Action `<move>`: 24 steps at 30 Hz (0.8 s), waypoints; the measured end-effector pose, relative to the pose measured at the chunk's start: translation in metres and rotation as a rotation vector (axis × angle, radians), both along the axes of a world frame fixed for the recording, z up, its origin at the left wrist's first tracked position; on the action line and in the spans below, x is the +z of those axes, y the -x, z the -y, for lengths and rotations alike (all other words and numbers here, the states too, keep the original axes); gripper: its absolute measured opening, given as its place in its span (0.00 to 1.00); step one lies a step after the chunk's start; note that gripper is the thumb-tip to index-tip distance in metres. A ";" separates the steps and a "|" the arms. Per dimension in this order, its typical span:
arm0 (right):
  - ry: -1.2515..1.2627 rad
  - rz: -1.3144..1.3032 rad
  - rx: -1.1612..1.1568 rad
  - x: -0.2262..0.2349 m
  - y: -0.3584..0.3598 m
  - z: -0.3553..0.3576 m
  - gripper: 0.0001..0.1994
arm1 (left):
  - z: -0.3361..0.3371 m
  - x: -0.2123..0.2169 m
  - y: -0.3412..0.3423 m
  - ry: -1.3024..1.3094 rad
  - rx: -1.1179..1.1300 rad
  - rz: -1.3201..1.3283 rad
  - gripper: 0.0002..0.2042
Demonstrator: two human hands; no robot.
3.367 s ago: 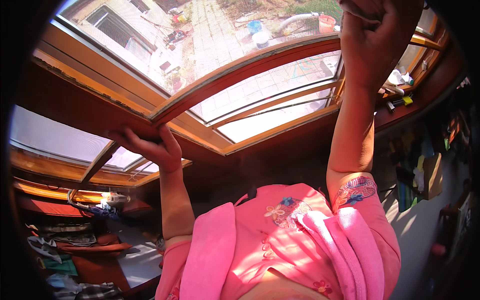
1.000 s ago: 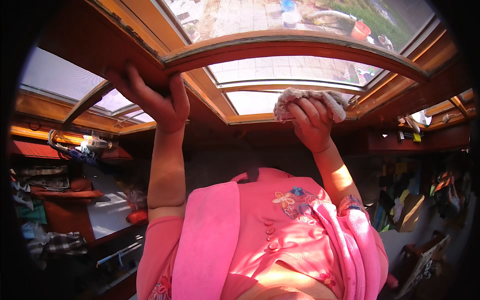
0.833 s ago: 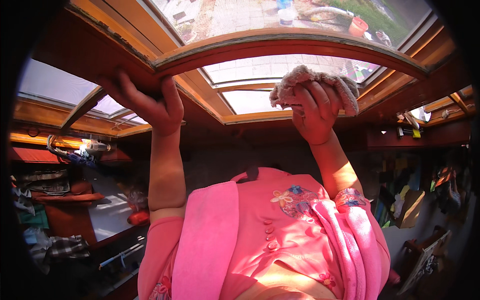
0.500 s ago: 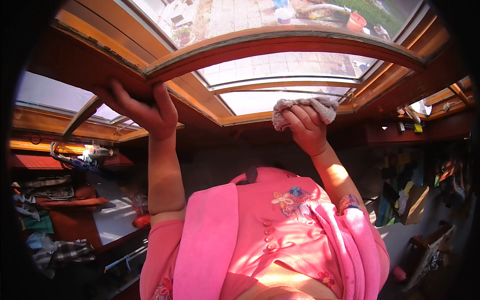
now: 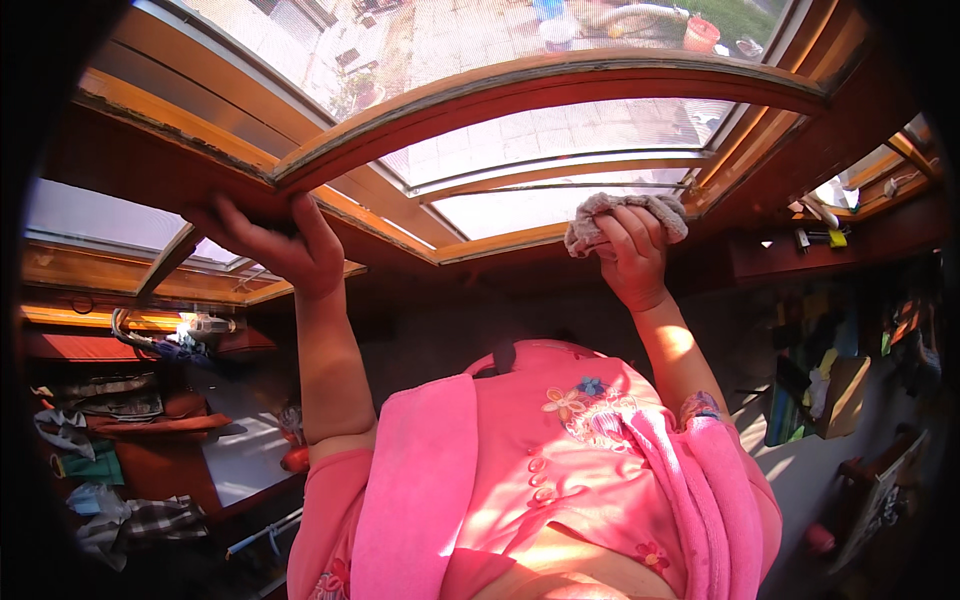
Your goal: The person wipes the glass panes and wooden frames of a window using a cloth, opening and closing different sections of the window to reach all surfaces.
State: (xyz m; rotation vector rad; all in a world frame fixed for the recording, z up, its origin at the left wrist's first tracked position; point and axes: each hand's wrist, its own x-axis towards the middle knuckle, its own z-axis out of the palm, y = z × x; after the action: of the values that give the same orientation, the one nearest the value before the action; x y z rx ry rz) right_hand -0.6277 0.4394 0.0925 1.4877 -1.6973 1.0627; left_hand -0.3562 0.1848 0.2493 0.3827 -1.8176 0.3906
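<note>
A crumpled grey cloth (image 5: 588, 226) is bunched in my right hand (image 5: 638, 255), fingers closed over it. The cloth sits at the lower right corner of the wooden window frame (image 5: 520, 247), against its bottom rail. My left hand (image 5: 290, 255) is raised to the dark wooden post (image 5: 160, 150) left of that window. Its thumb and fingers are spread and lie against the wood, holding no loose thing. Part of those fingers is in shadow. A curved wooden crossbar (image 5: 550, 85) runs above both hands, with a screened pane (image 5: 450, 40) over it.
Beyond the glass lie paving and an orange bucket (image 5: 701, 35). At the left, a table (image 5: 240, 455) stands near folded cloths and a checked fabric (image 5: 165, 520). A cardboard box (image 5: 845, 397) is on the right. A pink towel (image 5: 415, 490) hangs over my shoulders.
My right hand with the cloth has slid a little to the right along the window's bottom rail. The view has shifted slightly; my left hand stays at the post.
</note>
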 end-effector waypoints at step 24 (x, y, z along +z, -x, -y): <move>0.148 0.067 -0.179 -0.004 0.012 -0.006 0.17 | -0.004 0.001 -0.002 0.000 0.032 0.017 0.39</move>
State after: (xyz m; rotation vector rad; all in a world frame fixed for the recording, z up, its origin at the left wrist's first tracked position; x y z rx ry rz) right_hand -0.6396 0.4456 0.0885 1.1969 -1.7220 1.1261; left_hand -0.3544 0.1887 0.2500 0.4106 -1.8296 0.4173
